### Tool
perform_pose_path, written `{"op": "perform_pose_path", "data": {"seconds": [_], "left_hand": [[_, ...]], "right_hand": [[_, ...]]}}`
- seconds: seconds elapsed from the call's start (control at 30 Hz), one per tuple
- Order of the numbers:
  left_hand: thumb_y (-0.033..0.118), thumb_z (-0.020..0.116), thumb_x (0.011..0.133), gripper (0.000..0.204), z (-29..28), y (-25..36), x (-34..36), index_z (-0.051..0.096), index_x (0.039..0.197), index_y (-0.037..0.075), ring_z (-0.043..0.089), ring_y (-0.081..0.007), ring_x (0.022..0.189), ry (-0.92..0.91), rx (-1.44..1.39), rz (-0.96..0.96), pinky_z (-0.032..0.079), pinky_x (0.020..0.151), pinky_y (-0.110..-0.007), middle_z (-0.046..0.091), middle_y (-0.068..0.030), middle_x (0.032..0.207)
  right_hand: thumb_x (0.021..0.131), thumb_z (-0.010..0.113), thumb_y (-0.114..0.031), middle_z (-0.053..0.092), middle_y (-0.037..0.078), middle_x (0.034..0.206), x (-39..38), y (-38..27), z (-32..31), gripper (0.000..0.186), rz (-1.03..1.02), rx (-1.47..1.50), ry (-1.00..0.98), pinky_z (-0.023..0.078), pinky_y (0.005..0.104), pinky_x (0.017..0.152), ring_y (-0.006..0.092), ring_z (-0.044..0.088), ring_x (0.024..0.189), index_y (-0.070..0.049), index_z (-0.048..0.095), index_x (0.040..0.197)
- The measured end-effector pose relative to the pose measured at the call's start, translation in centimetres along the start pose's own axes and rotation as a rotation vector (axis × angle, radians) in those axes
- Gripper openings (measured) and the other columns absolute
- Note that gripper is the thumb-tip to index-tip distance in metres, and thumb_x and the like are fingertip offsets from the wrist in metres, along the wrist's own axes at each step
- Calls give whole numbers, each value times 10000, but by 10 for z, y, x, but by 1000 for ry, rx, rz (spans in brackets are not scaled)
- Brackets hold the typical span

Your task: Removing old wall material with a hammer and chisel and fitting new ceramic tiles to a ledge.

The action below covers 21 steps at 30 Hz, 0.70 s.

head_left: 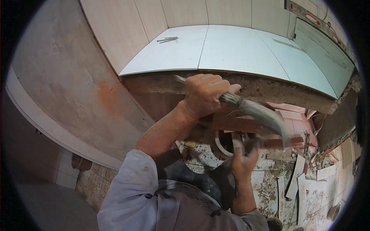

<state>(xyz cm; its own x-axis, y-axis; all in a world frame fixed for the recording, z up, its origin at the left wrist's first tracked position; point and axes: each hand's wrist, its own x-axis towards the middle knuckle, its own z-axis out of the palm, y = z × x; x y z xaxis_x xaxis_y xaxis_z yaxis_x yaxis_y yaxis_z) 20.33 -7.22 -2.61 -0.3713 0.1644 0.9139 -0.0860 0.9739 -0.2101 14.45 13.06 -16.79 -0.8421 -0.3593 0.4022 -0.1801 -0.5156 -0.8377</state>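
Tiled room, with a white tiled ledge [239, 50] running across in front of you. Your curved grey tool [262, 112] is out past the ledge's front edge, motion-blurred, and your left hand [204, 94] has its fingers wrapped round the handle, probably so the curved end is free. Your right hand [243, 163] is lower; can't tell if its fingers grip the dark piece [251, 145] there. Loose nails [167, 39] lie on the ledge, likely for easy reach. Pale offcuts [296, 177] litter the floor [266, 188].
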Motion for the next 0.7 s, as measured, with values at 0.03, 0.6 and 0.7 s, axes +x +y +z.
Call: {"op": "perform_pose_path", "data": {"seconds": [0.03, 0.6, 0.7], "left_hand": [[267, 706, 746, 365, 1, 0, 0, 460, 515, 127, 438, -185, 391, -1, 19, 8, 324, 378, -318, 394, -38, 463], [231, 755, 728, 405, 26, 58, -11, 443, 495, 118, 404, -188, 377, -44, -242, -51, 309, 380, -317, 398, -37, 459], [367, 658, 775, 253, 34, 70, -2, 588, 624, 176, 504, -176, 442, -74, -256, -14, 377, 416, -310, 457, -5, 506]], "right_hand": [[863, 573, -74, 556, 73, 743, 2, 0, 0, 170, -16, -144, -38, 423, 256, 483, 119, 511, 579, -4, 528, 1011], [847, 624, -166, 502, 10, 645, -19, 6, -31, 199, 180, -149, 80, 382, 243, 470, 92, 463, 507, -34, 477, 871], [863, 603, -194, 453, -7, 590, -18, 3, -51, 204, 132, -146, 158, 337, 222, 435, 72, 418, 465, -50, 459, 876]]}}
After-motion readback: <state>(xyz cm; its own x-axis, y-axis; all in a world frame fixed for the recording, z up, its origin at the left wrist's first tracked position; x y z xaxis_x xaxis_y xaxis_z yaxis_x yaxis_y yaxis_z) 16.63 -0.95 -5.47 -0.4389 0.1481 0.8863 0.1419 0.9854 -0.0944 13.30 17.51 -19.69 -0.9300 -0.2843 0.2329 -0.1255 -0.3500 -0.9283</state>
